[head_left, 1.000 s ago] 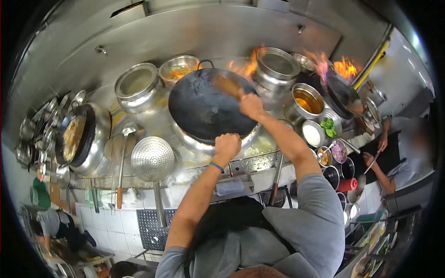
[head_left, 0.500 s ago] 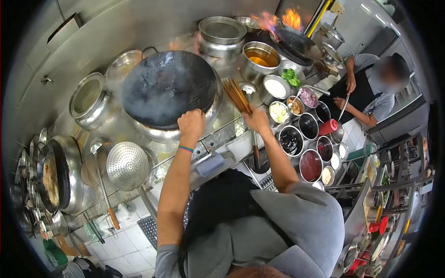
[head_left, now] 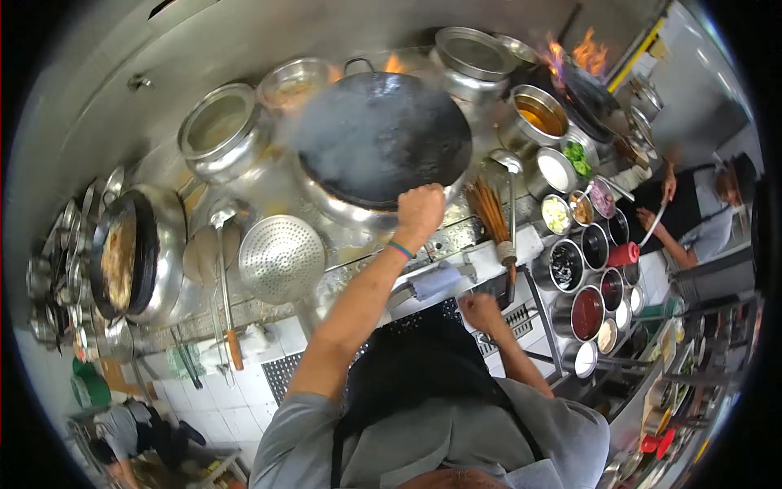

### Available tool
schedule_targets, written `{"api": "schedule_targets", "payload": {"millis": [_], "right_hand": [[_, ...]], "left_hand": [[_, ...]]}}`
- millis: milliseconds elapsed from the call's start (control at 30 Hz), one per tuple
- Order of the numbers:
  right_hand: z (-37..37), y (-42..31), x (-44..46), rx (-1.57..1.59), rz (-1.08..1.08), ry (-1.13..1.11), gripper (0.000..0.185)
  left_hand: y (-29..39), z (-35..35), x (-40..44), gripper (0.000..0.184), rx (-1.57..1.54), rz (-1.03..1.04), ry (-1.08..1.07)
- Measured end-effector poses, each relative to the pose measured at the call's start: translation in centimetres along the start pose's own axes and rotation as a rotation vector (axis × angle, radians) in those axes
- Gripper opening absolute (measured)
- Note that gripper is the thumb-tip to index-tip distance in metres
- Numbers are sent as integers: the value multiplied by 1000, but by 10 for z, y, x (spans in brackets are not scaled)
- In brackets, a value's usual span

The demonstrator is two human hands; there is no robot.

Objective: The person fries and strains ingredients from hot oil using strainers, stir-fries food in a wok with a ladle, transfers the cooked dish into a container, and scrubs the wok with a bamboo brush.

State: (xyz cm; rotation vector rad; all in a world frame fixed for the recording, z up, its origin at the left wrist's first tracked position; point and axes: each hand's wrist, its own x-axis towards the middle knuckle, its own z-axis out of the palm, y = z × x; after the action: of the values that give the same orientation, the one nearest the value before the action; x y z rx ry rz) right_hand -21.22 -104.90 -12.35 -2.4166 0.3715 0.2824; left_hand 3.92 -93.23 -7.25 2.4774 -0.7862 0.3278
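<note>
My left hand (head_left: 421, 210), with a coloured band at the wrist, is closed at the near rim of a big black wok (head_left: 383, 138). The fist hides the part it grips. Smoke rises from the wok, and a loop handle shows on its far rim. A bamboo wok brush (head_left: 490, 213) lies at the stove's front edge, bristles toward the back, beside a ladle (head_left: 511, 187). Just in front of the brush's handle end, my right hand (head_left: 482, 313) is curled into a loose fist, apart from the brush, with nothing visible in it.
Left stand a perforated skimmer (head_left: 282, 259), a lidded pot (head_left: 218, 129) and another wok (head_left: 122, 257). Right are a pot of orange liquid (head_left: 539, 114) and several sauce containers (head_left: 588, 314). Flames (head_left: 588, 54) rise behind, near a co-worker (head_left: 700, 204) holding a long-handled tool. A folded blue cloth (head_left: 441, 279) lies in front.
My right hand has let go of the bamboo brush, now lying at the stove edge, and has drawn back toward my body. My left hand stays at the wok. The view has shifted left.
</note>
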Motion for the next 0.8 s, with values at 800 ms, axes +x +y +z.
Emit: {"api": "schedule_targets", "payload": {"millis": [800], "right_hand": [[191, 216, 154, -660, -2, -490, 48]], "left_hand": [[70, -138, -472, 7, 263, -1163, 505]]}}
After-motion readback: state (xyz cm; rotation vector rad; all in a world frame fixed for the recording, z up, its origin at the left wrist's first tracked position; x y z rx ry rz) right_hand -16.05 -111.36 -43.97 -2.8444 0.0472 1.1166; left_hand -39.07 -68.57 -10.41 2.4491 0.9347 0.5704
